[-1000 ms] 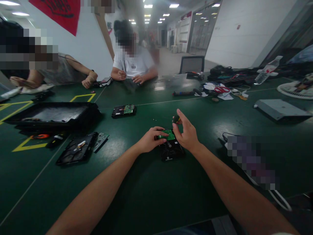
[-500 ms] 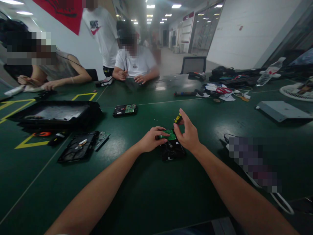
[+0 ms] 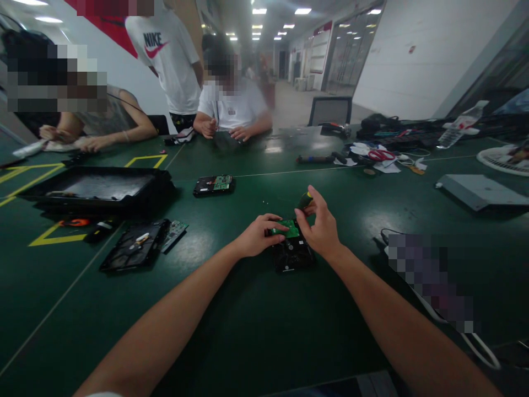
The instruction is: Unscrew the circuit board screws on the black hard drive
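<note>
A black hard drive [image 3: 294,258] with a green circuit board [image 3: 292,227] on its upper face lies flat on the table in front of me. My left hand [image 3: 260,236] grips its left side, with fingers over the board and the thumb near the board's lower edge. In my right hand [image 3: 321,227], a screwdriver with a black and yellow handle [image 3: 305,200] is held upright between thumb and fingers above the drive's right side. The screwdriver's tip is hidden behind that hand.
Left of the drive lie an opened drive [image 3: 132,248], a loose circuit board [image 3: 174,236] and a black tray [image 3: 103,190]. Another hard drive [image 3: 214,185] is farther back. A grey metal case [image 3: 481,192] sits at right. Two people sit across the green table; another stands behind.
The screwdriver handle has turned in my right hand, showing less yellow. My left hand stays on the drive. The whole view has shifted slightly.
</note>
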A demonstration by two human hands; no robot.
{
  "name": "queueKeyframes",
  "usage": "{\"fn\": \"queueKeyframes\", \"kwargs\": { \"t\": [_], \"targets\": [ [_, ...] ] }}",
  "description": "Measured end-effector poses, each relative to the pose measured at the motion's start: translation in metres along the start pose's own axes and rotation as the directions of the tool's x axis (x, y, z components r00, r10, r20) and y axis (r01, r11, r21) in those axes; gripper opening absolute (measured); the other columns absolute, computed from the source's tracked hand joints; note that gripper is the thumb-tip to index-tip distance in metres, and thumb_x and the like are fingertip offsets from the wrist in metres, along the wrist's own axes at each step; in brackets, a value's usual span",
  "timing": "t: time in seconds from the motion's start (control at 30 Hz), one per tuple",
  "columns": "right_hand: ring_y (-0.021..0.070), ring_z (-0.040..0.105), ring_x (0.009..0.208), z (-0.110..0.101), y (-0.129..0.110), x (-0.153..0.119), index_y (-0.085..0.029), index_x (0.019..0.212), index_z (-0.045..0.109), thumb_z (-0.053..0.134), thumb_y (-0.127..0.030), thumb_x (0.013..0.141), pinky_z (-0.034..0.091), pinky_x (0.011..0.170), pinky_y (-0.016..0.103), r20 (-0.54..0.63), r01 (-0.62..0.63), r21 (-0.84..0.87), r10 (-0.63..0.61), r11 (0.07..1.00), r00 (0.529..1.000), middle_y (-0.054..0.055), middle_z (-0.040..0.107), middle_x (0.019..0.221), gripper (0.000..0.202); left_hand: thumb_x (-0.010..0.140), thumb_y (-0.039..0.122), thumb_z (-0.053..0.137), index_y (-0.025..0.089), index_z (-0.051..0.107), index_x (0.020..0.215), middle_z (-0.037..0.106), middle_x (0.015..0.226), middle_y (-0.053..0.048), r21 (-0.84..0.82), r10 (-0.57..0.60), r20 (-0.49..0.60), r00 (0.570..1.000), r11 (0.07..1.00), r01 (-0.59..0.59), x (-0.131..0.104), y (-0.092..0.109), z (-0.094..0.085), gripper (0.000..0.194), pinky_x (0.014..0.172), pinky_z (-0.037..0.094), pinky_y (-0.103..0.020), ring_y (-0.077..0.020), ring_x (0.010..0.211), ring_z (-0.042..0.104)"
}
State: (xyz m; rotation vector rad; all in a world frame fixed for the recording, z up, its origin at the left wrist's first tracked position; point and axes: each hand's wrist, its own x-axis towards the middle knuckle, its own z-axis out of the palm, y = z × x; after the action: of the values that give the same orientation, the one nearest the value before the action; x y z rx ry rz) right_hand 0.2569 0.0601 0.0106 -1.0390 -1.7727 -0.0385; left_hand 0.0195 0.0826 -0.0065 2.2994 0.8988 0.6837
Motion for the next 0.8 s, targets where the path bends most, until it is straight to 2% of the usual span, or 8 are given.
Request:
{"fn": "queueKeyframes", "kwargs": {
  "t": [0.13,0.37,0.53,0.7,0.8],
  "targets": [
    [0.0232,0.074,0.088,0.0000,0.0003,-0.0009,-0.034,0.163,0.025,0.059,-0.034,0.101,0.068,0.084,0.047,0.012,0.004,-0.012,-0.003,1.000,1.000,0.012,0.061,0.145,0.070,0.096,0.034,0.073,0.031,0.076,0.123,0.058,0.143,-0.009,-0.008,0.011,-0.008,1.000,1.000,-0.011,0.0002,0.0002,0.0004,0.028,0.117,0.042,-0.052,-0.0283,0.134,0.055],
    [0.0267,0.074,0.114,0.0004,-0.0001,0.0010,-0.031,0.165,0.019,0.051,-0.031,0.105,0.064,0.099,0.050,0.037,0.004,0.060,-0.007,0.998,0.999,0.014,0.056,0.154,0.068,0.095,0.034,0.074,0.031,0.077,0.122,0.059,0.143,-0.008,-0.011,0.005,-0.016,1.000,1.000,-0.006,0.0008,-0.0005,0.0015,0.028,0.117,0.042,-0.053,-0.0288,0.133,0.056],
    [0.0241,0.075,0.111,0.0010,-0.0016,0.0008,-0.031,0.164,0.020,0.052,-0.027,0.104,0.065,0.099,0.047,0.052,-0.020,0.139,0.013,0.990,0.999,0.013,0.059,0.150,0.069,0.095,0.032,0.074,0.031,0.077,0.122,0.058,0.144,-0.009,-0.009,0.005,-0.016,1.000,1.000,-0.005,0.0003,0.0019,0.0000,0.027,0.117,0.043,-0.053,-0.0283,0.132,0.057],
    [0.0257,0.075,0.107,0.0007,-0.0016,0.0004,-0.034,0.162,0.029,0.059,-0.031,0.102,0.066,0.095,0.049,0.016,-0.002,0.062,0.001,0.998,1.000,0.011,0.061,0.147,0.068,0.095,0.032,0.074,0.031,0.077,0.122,0.060,0.142,-0.009,-0.015,0.008,-0.017,1.000,1.000,-0.008,0.0007,0.0020,0.0000,0.027,0.116,0.043,-0.053,-0.0286,0.134,0.056],
    [0.0263,0.074,0.105,0.0004,-0.0014,0.0003,-0.036,0.162,0.028,0.060,-0.032,0.101,0.067,0.094,0.050,0.011,0.009,0.030,-0.009,1.000,1.000,0.010,0.061,0.146,0.069,0.095,0.033,0.074,0.031,0.077,0.123,0.060,0.142,-0.009,-0.013,0.009,-0.021,1.000,1.000,-0.009,0.0013,0.0005,0.0006,0.028,0.117,0.043,-0.053,-0.0284,0.134,0.056]
  ]
}}
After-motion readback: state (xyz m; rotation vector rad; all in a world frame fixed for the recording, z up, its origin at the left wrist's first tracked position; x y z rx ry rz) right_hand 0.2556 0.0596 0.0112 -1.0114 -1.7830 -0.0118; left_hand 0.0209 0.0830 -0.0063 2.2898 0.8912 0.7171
